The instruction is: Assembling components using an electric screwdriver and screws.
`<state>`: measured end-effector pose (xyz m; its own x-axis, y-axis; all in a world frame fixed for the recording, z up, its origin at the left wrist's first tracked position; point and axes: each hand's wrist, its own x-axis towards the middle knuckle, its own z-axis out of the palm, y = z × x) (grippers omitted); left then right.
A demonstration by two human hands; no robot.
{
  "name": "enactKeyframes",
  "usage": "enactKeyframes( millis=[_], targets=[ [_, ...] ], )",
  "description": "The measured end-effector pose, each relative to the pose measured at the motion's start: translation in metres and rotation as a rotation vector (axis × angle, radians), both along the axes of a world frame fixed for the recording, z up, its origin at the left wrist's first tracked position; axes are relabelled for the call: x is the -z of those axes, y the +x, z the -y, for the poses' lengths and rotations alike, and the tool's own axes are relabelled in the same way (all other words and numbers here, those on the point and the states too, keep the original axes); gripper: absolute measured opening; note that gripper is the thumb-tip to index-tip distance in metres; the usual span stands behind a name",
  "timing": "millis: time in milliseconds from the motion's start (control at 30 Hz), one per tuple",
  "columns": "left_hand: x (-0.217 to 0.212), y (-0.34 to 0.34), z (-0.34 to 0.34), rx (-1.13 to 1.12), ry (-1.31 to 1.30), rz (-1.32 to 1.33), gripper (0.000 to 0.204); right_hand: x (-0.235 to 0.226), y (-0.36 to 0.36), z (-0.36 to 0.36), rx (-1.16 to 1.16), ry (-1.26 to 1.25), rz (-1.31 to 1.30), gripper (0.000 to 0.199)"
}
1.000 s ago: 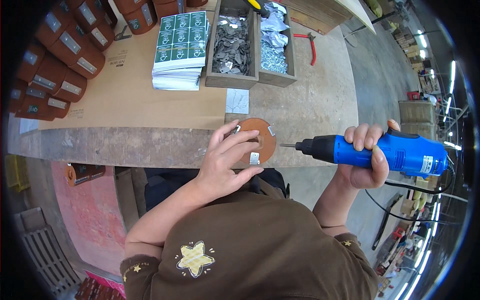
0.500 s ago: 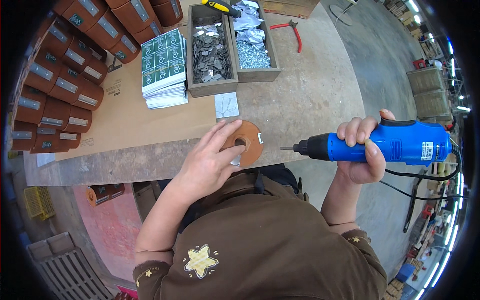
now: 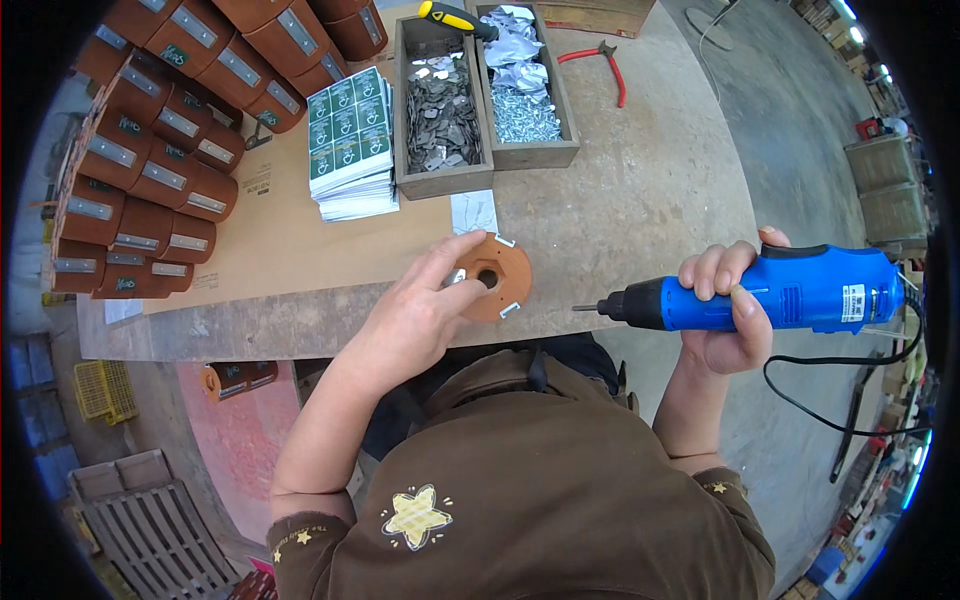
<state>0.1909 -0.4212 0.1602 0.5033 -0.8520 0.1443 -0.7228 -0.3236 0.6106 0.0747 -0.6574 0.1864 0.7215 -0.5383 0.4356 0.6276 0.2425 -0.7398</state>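
At the front edge of the table, a round reddish-brown wooden piece [image 3: 513, 275] shows a dark hole in its middle and two small metal clips at its rim. My left hand [image 3: 415, 305] grips its left side, thumb and fingers curled round the edge; a bit of light metal shows by the fingers. Off to the right, my right hand [image 3: 728, 305] is wrapped around a blue electric screwdriver [image 3: 795, 290]. The tool lies level in the air, its thin bit pointing left at the wooden piece, with a gap between them.
Brown cylinders with metal strips [image 3: 160, 180] are stacked at the far left. Beside them lies a pile of green-and-white label sheets [image 3: 345, 135]. Two wooden boxes hold dark metal plates [image 3: 440, 110] and screws [image 3: 525, 118]. Red-handled pliers [image 3: 615, 75] rest behind. A black cord [image 3: 850, 358] trails from the screwdriver.
The wooden piece has turned in my left hand, so two clips now show at its rim instead of one. My right hand still holds the screwdriver. The whole view has shifted slightly.
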Motion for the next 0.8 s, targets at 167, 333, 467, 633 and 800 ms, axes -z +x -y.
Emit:
enactKeyframes(
  millis=[167,333,467,633,800],
  targets=[
    [-0.003,0.004,-0.001,0.043,0.127,-0.072,0.029,0.002,-0.003,0.005,-0.001,0.014,-0.019,0.056],
    [-0.021,0.016,0.001,0.087,0.130,-0.105,0.023,0.004,-0.004,0.013,0.000,0.037,-0.003,0.056],
    [-0.037,0.050,0.039,0.087,-0.046,-0.129,0.026,0.002,-0.007,0.018,0.045,0.019,0.010,0.056],
    [-0.013,0.105,0.107,0.014,0.032,0.017,0.019,0.002,-0.006,0.014,0.039,0.189,-0.182,0.061],
    [0.035,0.150,0.140,0.011,0.403,0.357,0.019,0.002,-0.005,0.009,0.009,0.204,-0.091,0.052]
  ],
)
